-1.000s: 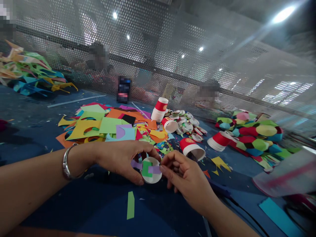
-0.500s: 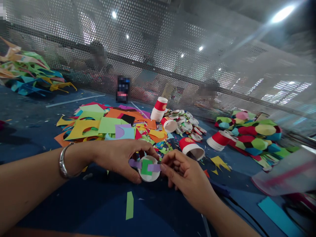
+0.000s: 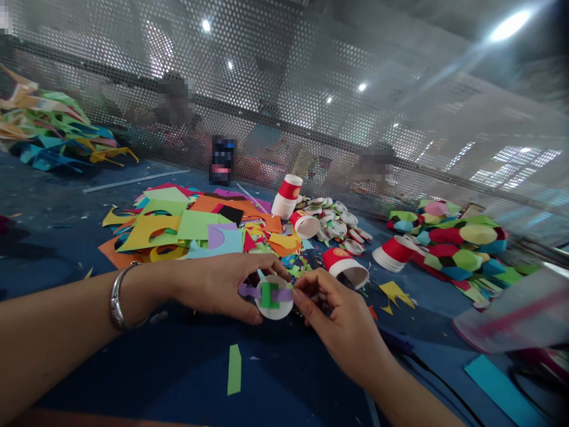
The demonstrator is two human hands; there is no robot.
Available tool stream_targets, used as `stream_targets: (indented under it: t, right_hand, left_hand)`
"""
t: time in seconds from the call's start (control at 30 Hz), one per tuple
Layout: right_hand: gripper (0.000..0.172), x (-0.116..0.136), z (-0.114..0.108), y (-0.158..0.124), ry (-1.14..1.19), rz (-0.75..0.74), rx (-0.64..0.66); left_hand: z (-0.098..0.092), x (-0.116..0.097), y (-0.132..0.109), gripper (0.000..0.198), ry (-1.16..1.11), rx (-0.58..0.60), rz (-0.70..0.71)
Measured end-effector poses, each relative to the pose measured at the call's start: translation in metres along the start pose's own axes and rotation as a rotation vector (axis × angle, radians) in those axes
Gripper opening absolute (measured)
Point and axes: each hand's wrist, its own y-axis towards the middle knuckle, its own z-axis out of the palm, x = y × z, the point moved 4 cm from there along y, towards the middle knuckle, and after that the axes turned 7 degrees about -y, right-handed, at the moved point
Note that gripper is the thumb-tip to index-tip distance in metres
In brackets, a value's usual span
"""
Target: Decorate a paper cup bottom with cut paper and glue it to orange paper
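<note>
My left hand, a silver bangle at its wrist, is closed around the rim of a round white piece that looks like a paper cup's bottom. Across its face runs a purple paper strip, passing by a small green paper piece at the middle. The strip's right end is pinched between thumb and forefinger of my right hand. On the blue table below lies a light green paper strip.
Beyond my hands spreads a heap of coloured paper offcuts. Red-and-white paper cups and a pile of white cup bottoms lie to its right. Patchwork paper pieces, a clear plastic container and a black cable are at right.
The white round piece has shifted slightly right and up and tilted, together with my left hand. The purple strip now lies more level; my right hand keeps its pinch.
</note>
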Motion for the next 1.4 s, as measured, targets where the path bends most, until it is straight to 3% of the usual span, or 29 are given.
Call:
stream_targets:
  t: [0.23,0.47,0.63,0.77,0.83,0.9,0.97,1.03,1.1,1.17,1.4]
  right_hand:
    - [0.013,-0.002,-0.005,-0.001,-0.039,-0.009,-0.113]
    - [0.01,0.004,-0.004,-0.003,-0.112,-0.044,-0.092]
    - [0.008,0.006,-0.005,-0.002,-0.129,-0.063,-0.091]
    - [0.007,0.007,-0.006,-0.002,-0.143,-0.066,-0.095]
    - [0.007,0.008,-0.007,-0.002,-0.156,-0.068,-0.102]
    - [0.008,0.009,-0.008,-0.003,-0.163,-0.076,-0.109]
    - [0.009,0.009,-0.009,-0.003,-0.161,-0.085,-0.116]
    - [0.009,0.009,-0.009,-0.003,-0.156,-0.088,-0.115]
    - [0.009,0.009,-0.009,-0.002,-0.153,-0.088,-0.108]
    - [0.01,0.009,-0.009,-0.002,-0.153,-0.088,-0.101]
    - [0.009,0.008,-0.008,-0.001,-0.143,-0.087,-0.074]
  left_hand:
    - [-0.002,0.005,0.002,0.06,-0.054,-0.034,-0.016]
    - [0.001,0.007,-0.001,0.063,0.179,0.021,0.002]
    - [0.001,0.008,-0.002,0.065,0.324,-0.021,0.007]
    - [-0.011,-0.002,-0.007,0.07,0.305,-0.048,0.007]
    - [-0.023,-0.006,-0.008,0.063,0.289,-0.147,0.02]
    - [-0.04,-0.002,-0.007,0.051,0.296,-0.35,0.048]
    - [-0.057,0.01,-0.007,0.035,0.323,-0.537,0.024]
    - [-0.071,0.025,-0.006,0.028,0.471,-0.613,-0.027]
    - [-0.081,0.039,-0.004,0.026,0.603,-0.599,-0.057]
    - [-0.087,0.049,-0.005,0.031,0.586,-0.552,-0.124]
    - [-0.077,0.055,-0.009,0.083,0.654,-0.318,-0.286]
